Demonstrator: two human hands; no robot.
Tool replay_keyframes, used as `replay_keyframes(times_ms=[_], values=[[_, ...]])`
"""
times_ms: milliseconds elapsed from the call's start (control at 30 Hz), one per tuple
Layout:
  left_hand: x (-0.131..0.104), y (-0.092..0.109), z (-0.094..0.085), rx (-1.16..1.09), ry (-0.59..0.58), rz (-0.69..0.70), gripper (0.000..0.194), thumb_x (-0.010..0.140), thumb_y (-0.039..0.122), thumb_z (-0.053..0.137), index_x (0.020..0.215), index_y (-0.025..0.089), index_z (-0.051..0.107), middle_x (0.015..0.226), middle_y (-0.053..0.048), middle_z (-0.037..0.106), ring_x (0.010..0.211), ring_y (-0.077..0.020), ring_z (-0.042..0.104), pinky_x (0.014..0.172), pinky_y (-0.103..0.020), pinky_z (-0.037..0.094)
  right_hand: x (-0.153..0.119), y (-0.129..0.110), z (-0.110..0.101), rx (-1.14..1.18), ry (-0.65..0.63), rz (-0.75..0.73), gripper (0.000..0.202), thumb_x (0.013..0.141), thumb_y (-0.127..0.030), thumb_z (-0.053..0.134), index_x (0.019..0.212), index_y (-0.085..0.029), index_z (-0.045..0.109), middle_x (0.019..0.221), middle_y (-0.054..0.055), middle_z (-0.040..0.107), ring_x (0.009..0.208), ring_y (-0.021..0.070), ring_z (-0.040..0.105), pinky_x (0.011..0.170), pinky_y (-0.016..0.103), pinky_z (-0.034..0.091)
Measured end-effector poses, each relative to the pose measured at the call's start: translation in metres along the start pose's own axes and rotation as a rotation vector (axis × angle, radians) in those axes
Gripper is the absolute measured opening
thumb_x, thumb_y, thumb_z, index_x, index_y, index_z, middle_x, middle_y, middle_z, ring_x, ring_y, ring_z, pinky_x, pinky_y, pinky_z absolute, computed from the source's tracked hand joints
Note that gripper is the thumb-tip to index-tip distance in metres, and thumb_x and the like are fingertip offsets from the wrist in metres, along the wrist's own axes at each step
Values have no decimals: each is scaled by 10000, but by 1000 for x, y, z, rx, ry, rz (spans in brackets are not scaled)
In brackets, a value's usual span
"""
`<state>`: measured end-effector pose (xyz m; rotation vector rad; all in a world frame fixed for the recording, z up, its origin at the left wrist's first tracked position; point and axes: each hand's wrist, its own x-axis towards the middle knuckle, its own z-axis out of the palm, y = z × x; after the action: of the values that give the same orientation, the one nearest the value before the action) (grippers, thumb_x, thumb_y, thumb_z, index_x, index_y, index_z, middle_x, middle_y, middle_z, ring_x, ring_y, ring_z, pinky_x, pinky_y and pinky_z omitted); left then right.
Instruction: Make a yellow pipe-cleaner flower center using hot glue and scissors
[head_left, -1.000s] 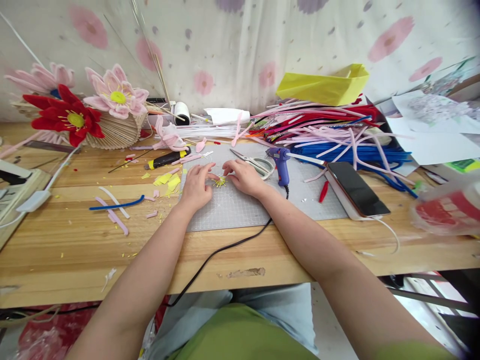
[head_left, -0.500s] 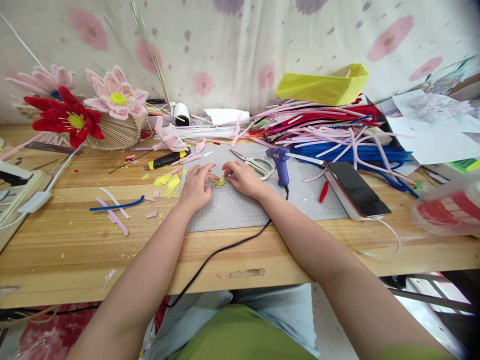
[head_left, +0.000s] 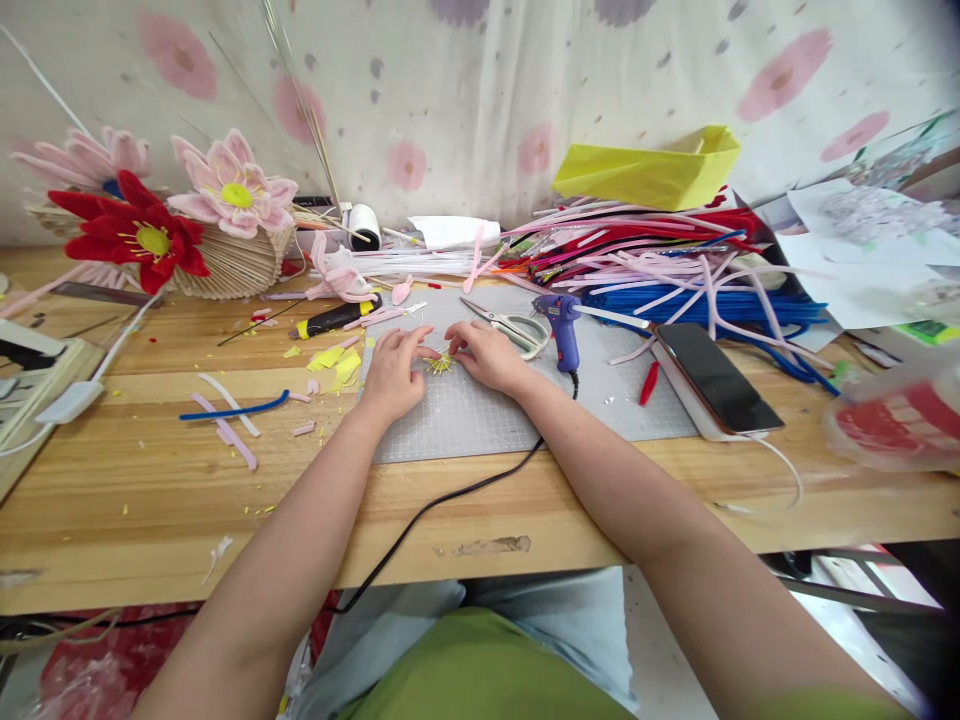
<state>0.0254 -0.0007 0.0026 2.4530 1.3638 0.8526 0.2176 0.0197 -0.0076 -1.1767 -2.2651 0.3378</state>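
A small yellow flower centre with thin spread stamens (head_left: 438, 365) lies at the grey cutting mat (head_left: 465, 430), between my two hands. My left hand (head_left: 394, 372) rests on the mat to its left, fingers apart, one fingertip touching the yellow strands. From the right, my right hand (head_left: 486, 356) bends over it with thumb and fingers pinched at its edge; the exact grip is partly hidden. Behind my right hand lie scissors (head_left: 517, 335) with pale handles. A purple glue gun (head_left: 561, 335) with a white glue stick rests farther right.
Yellow scraps (head_left: 345, 370) and a black-and-yellow utility knife (head_left: 337, 318) are left of the mat. Finished fuzzy flowers (head_left: 154, 242) stand at the back left. Bundles of pipe cleaners (head_left: 697, 300) fill the back right, near a phone (head_left: 716, 375). A black cord (head_left: 450, 497) crosses the front.
Almost nothing differs. Both hands stay at the yellow flower centre, and the view has shifted very slightly.
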Motion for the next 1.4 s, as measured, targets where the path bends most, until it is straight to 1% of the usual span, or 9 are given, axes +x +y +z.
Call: replay_keyframes(times_ms=[133, 400, 633, 767, 1033, 1133, 1267, 1333, 1400], values=[[0, 0, -1, 5, 21, 4, 723, 600, -6, 433, 1298, 179, 458, 935, -25, 726, 1143, -227, 523, 1096, -467, 299, -1, 2, -1, 3, 18, 11, 293, 778, -71, 506, 1045, -189, 531, 874, 34, 685, 889, 200, 560, 791, 314, 406], [0, 1, -2, 1, -16, -1, 734, 606, 10, 428, 1316, 196, 444, 974, -19, 725, 1162, -234, 513, 1097, -487, 293, -1, 1, 0, 22, 21, 20, 290, 782, -86, 515, 1049, -198, 532, 888, 33, 691, 909, 202, 570, 784, 312, 416], [0, -1, 0, 22, -4, 21, 743, 602, 1, 428, 1319, 194, 438, 998, -35, 708, 1159, -227, 515, 1105, -460, 299, -2, 0, -2, 50, 17, 35, 289, 787, -84, 494, 1051, -197, 528, 892, 23, 710, 914, 206, 586, 798, 317, 425], [-1, -2, -1, 16, 23, 41, 737, 601, 0, 427, 1316, 175, 437, 992, -41, 708, 1158, -219, 510, 1106, -449, 296, -3, 1, -2, 45, 25, 28, 314, 779, -63, 472, 1060, -194, 520, 895, 19, 715, 912, 203, 589, 801, 315, 427], [-1, 0, -1, 21, 30, 28, 728, 602, 1, 428, 1309, 170, 437, 982, -34, 712, 1154, -214, 522, 1104, -443, 291, -3, 1, -1, 42, 28, 35, 309, 784, -67, 463, 1059, -199, 513, 889, 18, 716, 924, 203, 594, 805, 319, 428], [-1, -2, -1, 15, 55, 27, 723, 604, 1, 430, 1306, 176, 437, 975, -30, 713, 1145, -218, 529, 1096, -451, 297, -3, 0, -1, 56, 39, 54, 304, 778, -65, 459, 1046, -196, 515, 886, 22, 711, 896, 196, 597, 804, 320, 431], [-1, -2, -2, -30, 106, 12, 710, 587, -7, 436, 1272, 177, 464, 944, -32, 717, 1122, -224, 546, 1091, -447, 304, -4, 0, -3, 76, 101, 97, 307, 766, -59, 443, 1029, -200, 515, 897, 25, 702, 874, 187, 597, 821, 326, 436], [-1, -2, -2, -77, 163, -30, 700, 585, -17, 435, 1255, 185, 474, 925, -29, 718, 1107, -222, 561, 1075, -439, 325, -5, 0, -6, 80, 135, 130, 301, 763, -65, 448, 1022, -204, 514, 907, 28, 699, 876, 185, 595, 832, 332, 436], [-1, -3, -2, -130, 247, -107, 681, 599, -22, 436, 1242, 200, 475, 916, -25, 715, 1100, -218, 574, 1046, -430, 359, -4, 0, -11, 90, 146, 178, 300, 756, -74, 463, 1022, -205, 510, 929, 31, 696, 862, 181, 595, 824, 334, 439]])
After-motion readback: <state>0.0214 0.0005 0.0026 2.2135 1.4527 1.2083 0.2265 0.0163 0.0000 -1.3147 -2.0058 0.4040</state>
